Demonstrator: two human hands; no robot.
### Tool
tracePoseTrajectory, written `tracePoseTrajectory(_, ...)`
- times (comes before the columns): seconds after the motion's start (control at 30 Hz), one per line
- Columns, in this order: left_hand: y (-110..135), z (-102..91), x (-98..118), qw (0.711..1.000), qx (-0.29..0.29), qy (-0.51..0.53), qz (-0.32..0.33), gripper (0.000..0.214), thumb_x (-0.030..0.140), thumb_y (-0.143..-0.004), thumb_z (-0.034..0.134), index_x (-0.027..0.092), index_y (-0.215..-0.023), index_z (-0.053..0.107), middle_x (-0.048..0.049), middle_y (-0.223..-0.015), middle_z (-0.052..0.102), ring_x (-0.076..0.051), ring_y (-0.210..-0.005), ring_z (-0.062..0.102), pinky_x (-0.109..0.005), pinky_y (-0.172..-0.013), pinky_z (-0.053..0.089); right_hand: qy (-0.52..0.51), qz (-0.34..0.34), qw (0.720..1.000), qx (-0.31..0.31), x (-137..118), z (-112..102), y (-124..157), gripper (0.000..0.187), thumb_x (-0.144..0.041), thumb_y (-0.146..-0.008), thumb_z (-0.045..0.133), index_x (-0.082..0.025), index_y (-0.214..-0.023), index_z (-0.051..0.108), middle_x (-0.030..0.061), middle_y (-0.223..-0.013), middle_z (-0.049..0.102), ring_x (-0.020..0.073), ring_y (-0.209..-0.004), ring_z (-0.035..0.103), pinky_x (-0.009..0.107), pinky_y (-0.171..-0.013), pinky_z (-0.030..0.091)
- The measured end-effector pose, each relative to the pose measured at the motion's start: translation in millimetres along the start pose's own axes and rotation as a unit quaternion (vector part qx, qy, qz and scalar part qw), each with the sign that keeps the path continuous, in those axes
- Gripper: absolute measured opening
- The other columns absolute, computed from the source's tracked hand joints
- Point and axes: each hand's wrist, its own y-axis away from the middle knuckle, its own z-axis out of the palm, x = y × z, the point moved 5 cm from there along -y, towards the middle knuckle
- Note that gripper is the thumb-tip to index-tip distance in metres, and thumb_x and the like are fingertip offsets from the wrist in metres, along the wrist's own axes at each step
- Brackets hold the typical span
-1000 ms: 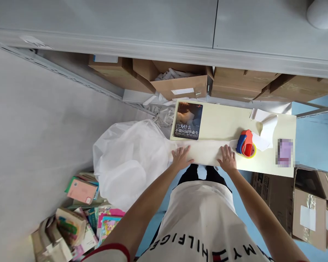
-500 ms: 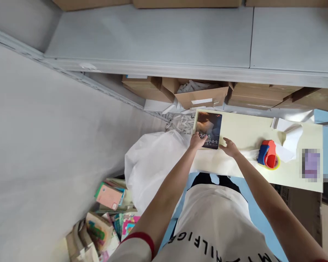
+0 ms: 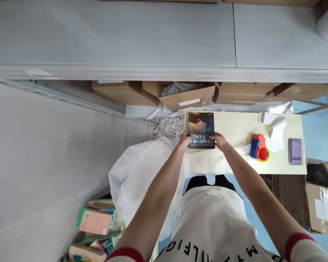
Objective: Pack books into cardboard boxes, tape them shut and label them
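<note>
A dark-covered book [image 3: 201, 127] with white Chinese lettering lies over the left end of a pale table [image 3: 235, 125]. My left hand [image 3: 185, 140] grips its lower left edge, and my right hand [image 3: 220, 140] is closed on the lower right edge, thumb on the cover. To the right stands a red and blue tape dispenser [image 3: 259, 147] with a yellow-edged roll. Crumpled white paper [image 3: 276, 131] lies behind it. A purple, blurred-out item [image 3: 296, 151] is near the table's right end.
A large white plastic sheet or bag [image 3: 142, 174] hangs left of the table, beside a pile of white paper strips [image 3: 169, 127]. Cardboard boxes [image 3: 188, 98] fill the shelf behind, under a grey shelf board [image 3: 125, 40]. Books [image 3: 95, 222] are stacked on the lower left.
My right hand has moved left from beside the book and taken hold of its right edge. My left hand has shifted to the left edge. The view has turned slightly.
</note>
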Motion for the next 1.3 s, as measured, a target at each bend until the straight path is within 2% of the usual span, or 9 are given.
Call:
tracePoseTrajectory(0.13,5,7.8,24,0.996,-0.024,0.079,0.013,0.026,0.025,-0.069,0.075,0.013,-0.091,0.069,-0.0028,-0.077,0.071,-0.016,-0.074,0.067,-0.029,-0.072,0.052,-0.044,-0.032,0.998,-0.015,-23,-6,1,0.033,-0.032,-0.055,0.077,-0.019,-0.083,0.065,0.0010,-0.074,0.074,0.0237,-0.079,0.069,0.038,-0.076,0.055)
tracePoseTrajectory(0.33,45,23.9,80,0.965,-0.124,0.217,0.083,0.040,0.025,-0.065,0.081,0.016,-0.102,0.068,-0.0035,-0.092,0.072,-0.018,-0.086,0.067,-0.032,-0.082,0.053,-0.073,-0.181,0.980,-0.049,-65,-42,37,0.048,-0.043,-0.066,0.074,-0.025,-0.109,0.064,0.0010,-0.098,0.074,0.0224,-0.094,0.066,0.036,-0.083,0.053)
tracePoseTrajectory(0.5,106,58.5,91,0.944,-0.215,0.241,0.067,0.037,0.027,-0.065,0.083,0.017,-0.098,0.067,-0.0022,-0.087,0.070,-0.017,-0.081,0.066,-0.032,-0.080,0.053,0.026,-0.232,0.970,0.061,-56,-102,91,0.066,-0.040,-0.065,0.079,-0.031,-0.128,0.060,0.0043,-0.127,0.063,0.0232,-0.112,0.058,0.038,-0.094,0.049)
tracePoseTrajectory(0.57,128,74.4,83,0.939,-0.231,0.248,0.054,0.039,0.030,-0.065,0.084,0.018,-0.099,0.067,-0.0028,-0.089,0.070,-0.017,-0.081,0.066,-0.032,-0.080,0.054,0.010,-0.220,0.972,0.086,-42,-123,109,0.072,-0.041,-0.063,0.081,-0.032,-0.131,0.057,0.0055,-0.135,0.058,0.0244,-0.118,0.055,0.039,-0.095,0.049)
tracePoseTrajectory(0.67,149,96.3,61,0.940,-0.233,0.244,0.036,0.043,0.034,-0.063,0.085,0.019,-0.099,0.068,-0.0044,-0.092,0.072,-0.019,-0.084,0.067,-0.033,-0.080,0.054,-0.063,-0.178,0.982,0.028,-18,-140,128,0.067,-0.044,-0.065,0.079,-0.029,-0.127,0.060,0.0060,-0.119,0.067,0.0239,-0.106,0.063,0.038,-0.088,0.053)
tracePoseTrajectory(0.73,155,107.3,40,0.951,-0.216,0.217,0.030,0.045,0.036,-0.062,0.085,0.018,-0.100,0.069,-0.0058,-0.095,0.072,-0.020,-0.087,0.068,-0.034,-0.080,0.054,-0.078,-0.158,0.984,-0.001,-2,-150,137,0.053,-0.044,-0.066,0.078,-0.025,-0.115,0.066,0.0045,-0.104,0.072,0.0223,-0.095,0.067,0.035,-0.083,0.055)
tracePoseTrajectory(0.83,157,116.1,3,0.978,-0.154,0.134,0.040,0.051,0.037,-0.064,0.083,0.017,-0.108,0.069,-0.0083,-0.106,0.073,-0.023,-0.096,0.068,-0.036,-0.085,0.054,-0.058,-0.135,0.989,0.012,27,-168,142,0.041,-0.036,-0.064,0.077,-0.023,-0.102,0.069,0.0023,-0.094,0.072,0.0186,-0.079,0.066,0.030,-0.071,0.055)
tracePoseTrajectory(1.07,150,133.8,-76,0.998,-0.049,-0.020,0.030,0.061,0.014,-0.070,0.074,0.016,-0.130,0.061,-0.0098,-0.111,0.072,-0.020,-0.095,0.070,-0.041,-0.096,0.053,0.018,-0.110,0.994,0.013,92,-203,120,0.045,-0.033,-0.066,0.065,-0.021,-0.109,0.066,0.0029,-0.095,0.072,0.0144,-0.066,0.063,0.026,-0.058,0.051)
tracePoseTrajectory(1.3,123,159.6,-100,0.996,-0.002,-0.072,0.048,0.067,0.006,-0.072,0.069,0.017,-0.137,0.056,-0.0107,-0.116,0.070,-0.022,-0.102,0.068,-0.045,-0.101,0.051,0.159,-0.165,0.972,0.048,107,-219,82,0.045,-0.031,-0.075,0.053,-0.019,-0.116,0.064,0.0050,-0.092,0.071,0.0167,-0.065,0.062,0.031,-0.062,0.054)
